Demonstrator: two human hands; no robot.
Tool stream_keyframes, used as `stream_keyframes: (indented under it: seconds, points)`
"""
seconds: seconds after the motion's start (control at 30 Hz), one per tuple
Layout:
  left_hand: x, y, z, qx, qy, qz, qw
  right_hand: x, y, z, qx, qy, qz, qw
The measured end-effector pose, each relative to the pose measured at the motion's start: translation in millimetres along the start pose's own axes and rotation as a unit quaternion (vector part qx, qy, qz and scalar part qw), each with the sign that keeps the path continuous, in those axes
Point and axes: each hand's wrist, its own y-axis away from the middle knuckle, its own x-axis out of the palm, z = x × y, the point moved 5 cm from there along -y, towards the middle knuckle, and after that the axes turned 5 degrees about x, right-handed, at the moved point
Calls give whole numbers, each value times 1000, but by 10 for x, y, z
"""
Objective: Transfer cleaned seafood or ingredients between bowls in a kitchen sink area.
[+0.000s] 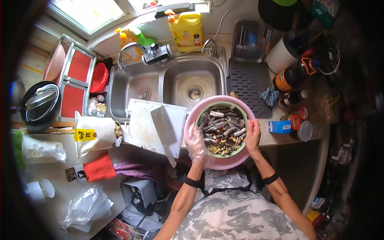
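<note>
I hold a pink plastic basin [231,163] against the counter's front edge, with a green basin [223,156] nested inside it. Dark grey cut pieces that look like fish [220,124] fill the green one, mixed with chopped yellow bits and a few red ones. My left hand [196,144], in a clear plastic glove, grips the left rim. On the right rim is my bare right hand [253,135]. Left of the basins, a cleaver [163,123] lies across a white cutting board [139,120], its handle pointing towards me.
A double steel sink [192,64] lies behind, with a faucet [132,45] over its left bowl. To the right are a dark drying mat [250,87], a blue box [279,127] and bottles [285,79]. A white bag [96,132] stands left of the board.
</note>
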Motion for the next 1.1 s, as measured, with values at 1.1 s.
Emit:
stream_keyframes:
  seconds: [1.1]
  points:
    - [-161,-60,226,-65,120,26,990,-53,238,138,-4,-12,14,1000]
